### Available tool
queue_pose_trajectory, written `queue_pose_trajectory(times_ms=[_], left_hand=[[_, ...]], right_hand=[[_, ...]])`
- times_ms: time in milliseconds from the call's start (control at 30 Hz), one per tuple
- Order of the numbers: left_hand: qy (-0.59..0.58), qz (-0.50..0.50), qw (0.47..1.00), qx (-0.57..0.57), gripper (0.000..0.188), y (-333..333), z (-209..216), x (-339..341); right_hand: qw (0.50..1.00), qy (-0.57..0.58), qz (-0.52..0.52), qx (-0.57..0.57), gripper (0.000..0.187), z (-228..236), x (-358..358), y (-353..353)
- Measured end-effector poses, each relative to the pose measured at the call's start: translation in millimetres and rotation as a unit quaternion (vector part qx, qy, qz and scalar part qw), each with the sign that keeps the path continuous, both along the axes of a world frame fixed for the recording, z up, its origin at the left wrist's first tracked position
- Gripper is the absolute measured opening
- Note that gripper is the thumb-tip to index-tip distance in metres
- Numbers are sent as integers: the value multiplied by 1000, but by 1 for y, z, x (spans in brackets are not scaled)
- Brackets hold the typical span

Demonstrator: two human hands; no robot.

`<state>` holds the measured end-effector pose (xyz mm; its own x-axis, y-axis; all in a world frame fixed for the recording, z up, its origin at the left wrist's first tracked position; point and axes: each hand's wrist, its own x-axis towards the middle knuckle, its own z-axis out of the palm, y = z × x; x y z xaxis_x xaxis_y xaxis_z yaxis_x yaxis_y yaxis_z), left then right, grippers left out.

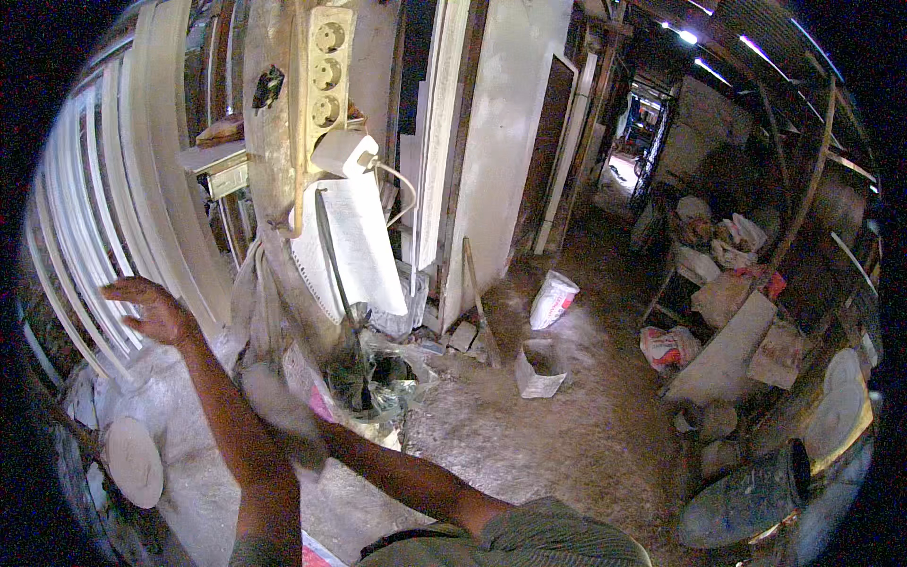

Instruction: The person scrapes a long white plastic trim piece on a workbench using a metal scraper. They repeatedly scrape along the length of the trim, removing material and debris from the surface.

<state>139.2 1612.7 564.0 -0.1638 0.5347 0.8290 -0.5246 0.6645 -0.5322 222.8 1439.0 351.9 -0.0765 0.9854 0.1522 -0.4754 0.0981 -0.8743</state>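
My left hand is raised at the left, empty, with its fingers spread apart, in front of long white strips. My right forearm reaches across from the lower right to the left forearm. At its end is a blurred grey cloth-like thing beside the left forearm. This covers my right hand, so its fingers do not show. I cannot tell whether it is a rag or a glove, nor whether it touches the left forearm.
A socket strip with a white plug is on a post, above white sheets. Two white sacks stand on the dusty floor. A dark barrel lies at the lower right, near piled bags. A round white disc is lower left.
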Motion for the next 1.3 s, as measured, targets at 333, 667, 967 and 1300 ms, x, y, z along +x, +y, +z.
queue_pose_trajectory(times_ms=[333,667,967,1300], left_hand=[[587,505,601,-200,54,-26,-192,83],[818,506,219,164,23,-72,-297,7],[684,583,396,189,43,-194,-257,-55],[881,445,96,130,62,-422,-369,-330]], right_hand=[[974,-109,-163,-110,66,-8,3,37],[927,-173,-334,3,62,-77,13,58],[917,-259,-301,-36,66,-96,49,78],[813,-389,-432,-10,71,-174,-44,36]])
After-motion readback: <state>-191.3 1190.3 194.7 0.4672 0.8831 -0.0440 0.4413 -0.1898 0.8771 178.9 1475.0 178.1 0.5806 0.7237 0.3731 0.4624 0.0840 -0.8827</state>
